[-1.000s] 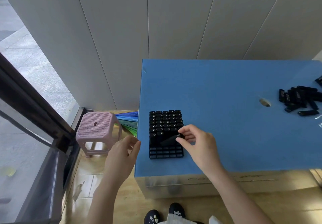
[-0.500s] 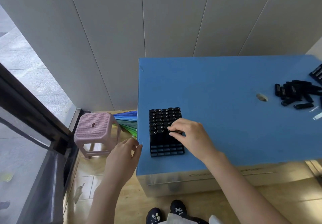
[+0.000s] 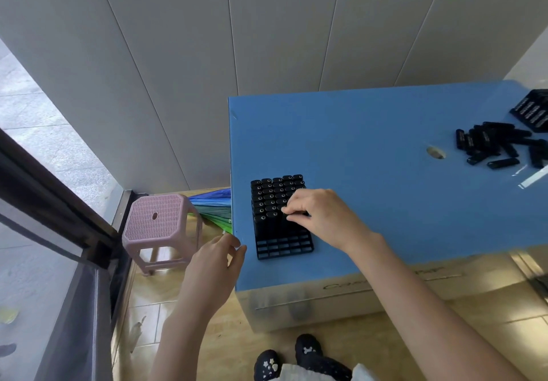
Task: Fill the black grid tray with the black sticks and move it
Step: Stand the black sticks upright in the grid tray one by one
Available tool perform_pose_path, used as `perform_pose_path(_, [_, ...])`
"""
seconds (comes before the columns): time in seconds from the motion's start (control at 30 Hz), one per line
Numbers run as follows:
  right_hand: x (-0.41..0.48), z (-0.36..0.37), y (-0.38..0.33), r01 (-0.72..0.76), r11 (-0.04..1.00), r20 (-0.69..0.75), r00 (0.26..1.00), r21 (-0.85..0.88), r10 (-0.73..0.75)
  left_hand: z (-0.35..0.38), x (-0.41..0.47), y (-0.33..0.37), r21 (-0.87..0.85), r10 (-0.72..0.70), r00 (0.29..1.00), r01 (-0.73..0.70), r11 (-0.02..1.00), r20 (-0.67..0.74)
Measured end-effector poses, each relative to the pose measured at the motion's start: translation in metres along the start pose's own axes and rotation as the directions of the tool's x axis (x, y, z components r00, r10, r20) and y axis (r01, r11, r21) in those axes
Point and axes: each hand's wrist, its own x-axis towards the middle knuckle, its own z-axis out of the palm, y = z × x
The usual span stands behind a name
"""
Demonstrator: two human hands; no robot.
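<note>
Tray: black grid tray point(image 3: 283, 248) sits at the blue bench's point(image 3: 370, 149) near-left corner; nearest rows unfilled.
Right hand point(image 3: 321, 217): fingers pinched on a black stick point(image 3: 296, 217), seating it upright in a cell.
Left hand point(image 3: 212, 271): loose, grasping nothing, at the bench edge, likely to steady.
Supply: loose sticks point(image 3: 493, 145) far right, well apart.

Two hands, one black grid tray point(image 3: 283, 247) and one pink stool point(image 3: 161, 226) are seen; the loose sticks point(image 3: 498, 146) cannot be counted.
</note>
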Motion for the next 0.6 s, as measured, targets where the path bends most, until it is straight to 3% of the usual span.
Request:
perform_pose_path(0.13, [0.000,0.005,0.000,-0.012,1.000,0.010,1.000,-0.015,0.012,-0.001,-0.003,0.001,0.006,0.008,1.000,-0.008,1.000,0.005])
perform_pose_path(0.33, [-0.014,0.027,-0.006,-0.009,1.000,-0.222,0.975,-0.018,0.004,-0.003,-0.007,0.002,0.022,0.020,1.000,-0.020,1.000,0.005])
perform_pose_path(0.6, [-0.052,0.005,0.013,-0.160,0.985,-0.313,0.934,0.068,0.173,0.010,-0.002,0.048,0.009,0.141,0.990,-0.141,0.990,-0.012])
